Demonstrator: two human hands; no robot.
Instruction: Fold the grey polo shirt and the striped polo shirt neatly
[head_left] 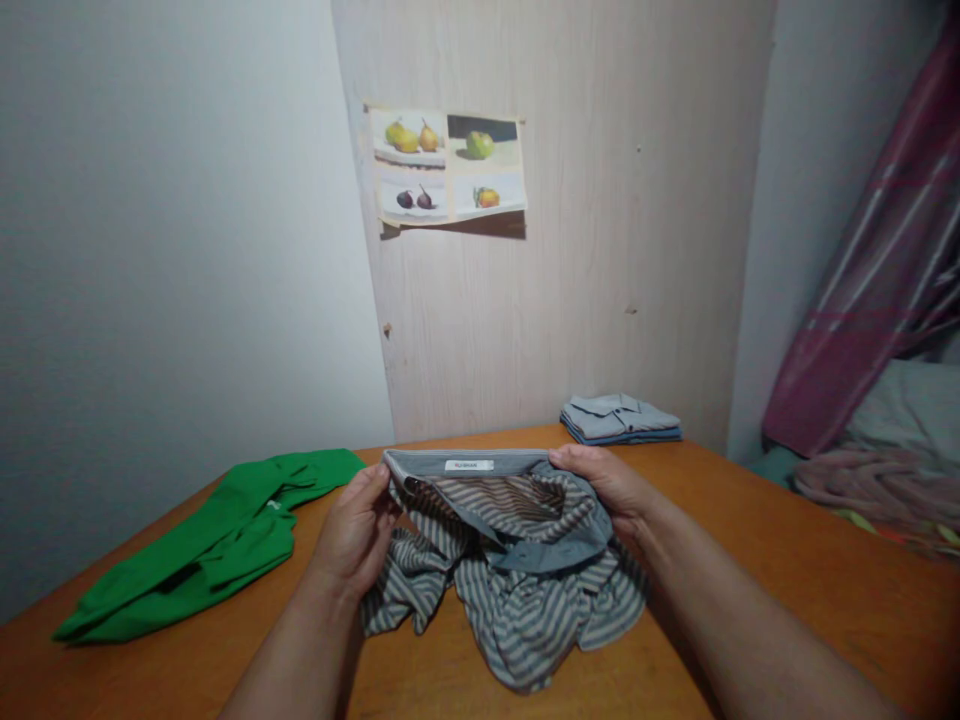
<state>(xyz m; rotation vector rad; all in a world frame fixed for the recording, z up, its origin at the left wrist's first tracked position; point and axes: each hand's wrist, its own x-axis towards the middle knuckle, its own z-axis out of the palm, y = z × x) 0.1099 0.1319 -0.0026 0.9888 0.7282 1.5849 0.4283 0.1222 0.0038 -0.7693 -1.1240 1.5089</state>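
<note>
A grey-blue and white striped shirt (517, 610) hangs bunched between my hands, its lower folds resting on the orange-brown table. Its plain grey collar band is stretched level at the top, with a small white label facing me. My left hand (356, 530) pinches the left end of the band between thumb and fingers. At the right end, my right hand (600, 480) grips the same band, thumb on top and the fingers hidden behind the cloth.
A green garment (217, 540) lies loosely spread on the table (750, 590) at the left. Folded shirts (621, 418) are stacked at the back right, near the wall. Fruit pictures (450, 167) hang on the wall. Pink fabric (862, 485) lies beyond the table's right edge.
</note>
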